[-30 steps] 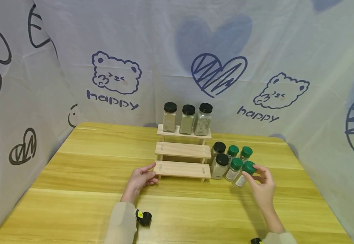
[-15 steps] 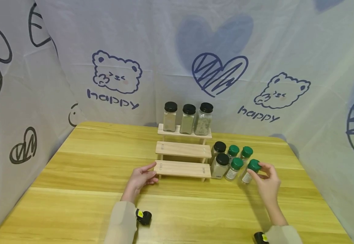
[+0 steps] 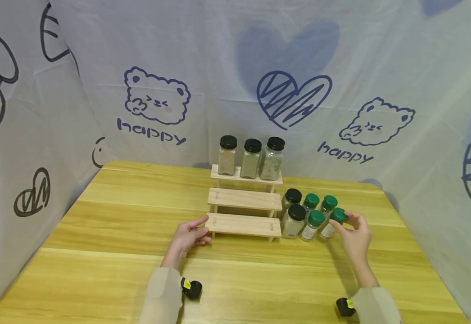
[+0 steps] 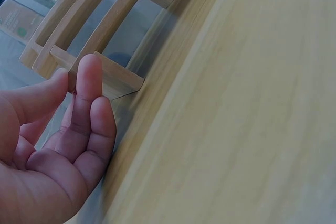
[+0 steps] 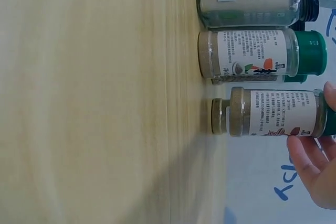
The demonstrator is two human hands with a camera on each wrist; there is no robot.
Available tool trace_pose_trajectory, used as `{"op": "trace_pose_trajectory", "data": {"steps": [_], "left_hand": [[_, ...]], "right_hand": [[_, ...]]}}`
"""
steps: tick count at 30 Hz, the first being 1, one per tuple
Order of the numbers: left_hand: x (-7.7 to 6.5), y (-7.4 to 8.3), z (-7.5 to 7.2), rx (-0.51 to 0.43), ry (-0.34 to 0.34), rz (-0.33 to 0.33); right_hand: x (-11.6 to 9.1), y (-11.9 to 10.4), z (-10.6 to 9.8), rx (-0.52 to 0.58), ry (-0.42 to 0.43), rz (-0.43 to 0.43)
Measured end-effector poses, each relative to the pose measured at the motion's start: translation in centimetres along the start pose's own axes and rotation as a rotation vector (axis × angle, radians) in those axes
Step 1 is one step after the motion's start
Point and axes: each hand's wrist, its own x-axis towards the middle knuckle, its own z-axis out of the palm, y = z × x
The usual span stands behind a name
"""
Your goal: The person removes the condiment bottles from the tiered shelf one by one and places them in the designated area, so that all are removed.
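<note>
A three-tier wooden spice rack [image 3: 243,224] stands mid-table. At the left end of its lowest board, my left hand [image 3: 186,236] pinches the corner between thumb and fingers; the left wrist view has this hand [image 4: 58,150] close up at the rack's end [image 4: 118,74]. My right hand [image 3: 356,235] grips a green-capped spice jar [image 3: 328,230] by its cap. In the right wrist view this jar [image 5: 283,113] is upright, its base a little above the table, and it partly hides another jar behind. To its left stands a green-capped jar [image 3: 309,231] with a white label.
Three black-capped jars [image 3: 250,159] stand on the top tier. Right of the rack are two more black-capped jars [image 3: 293,222] and two rear green-capped jars [image 3: 329,203]. A printed cloth [image 3: 227,67] hangs behind the wooden table [image 3: 235,283].
My right hand has moved right with the green-capped jar, opening a gap from its neighbour, then shifted slightly back toward the rear. My left hand stays at the rack.
</note>
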Motion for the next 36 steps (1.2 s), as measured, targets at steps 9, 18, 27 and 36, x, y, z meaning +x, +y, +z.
{"op": "trace_pose_trajectory", "data": {"steps": [9,18,27,36], "left_hand": [[0.0,-0.1,0.0,-0.002,-0.002,-0.012],[0.1,-0.1,0.0,-0.005,-0.006,-0.012],[0.1,-0.2,-0.1,-0.003,-0.005,-0.009],[0.0,-0.1,-0.1,-0.01,-0.008,-0.007]], "right_hand": [[0.0,-2.2,0.0,0.076,-0.047,0.039],[-0.3,0.5,0.5,-0.088,-0.038,0.036],[-0.5,-1.3,0.5,-0.001,-0.058,0.046],[-0.7,-1.2,0.7,-0.048,-0.065,0.058]]}}
